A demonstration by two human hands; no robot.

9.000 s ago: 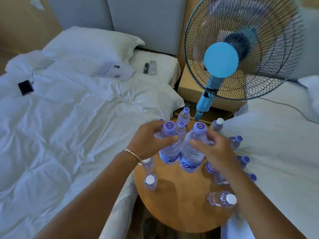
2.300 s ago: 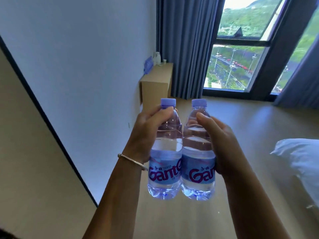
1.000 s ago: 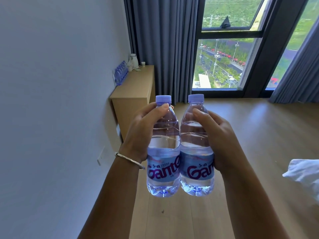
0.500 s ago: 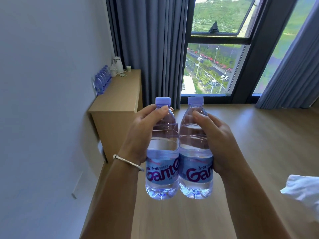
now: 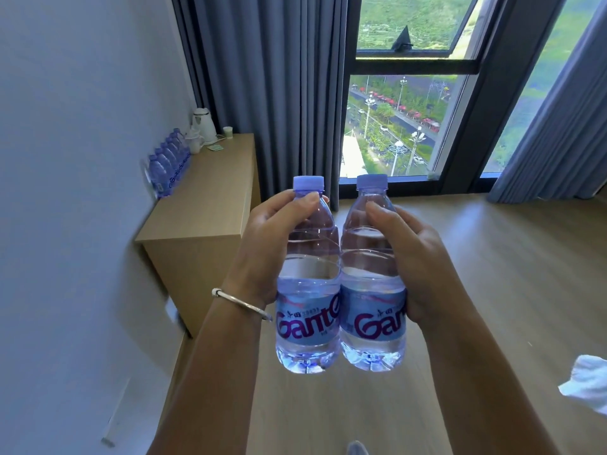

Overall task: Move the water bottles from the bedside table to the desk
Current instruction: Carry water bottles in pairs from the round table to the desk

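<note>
Wooden flooring spreads below us; at frame centre our left hand grasps one water bottle, our right hand another, upright and touching. Desk with a bottle row sits mid-left.

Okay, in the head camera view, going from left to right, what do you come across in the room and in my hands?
Row of bottles on the desk → kettle → left hand → left bottle → right bottle → right hand → white bedding at the right edge.
</note>
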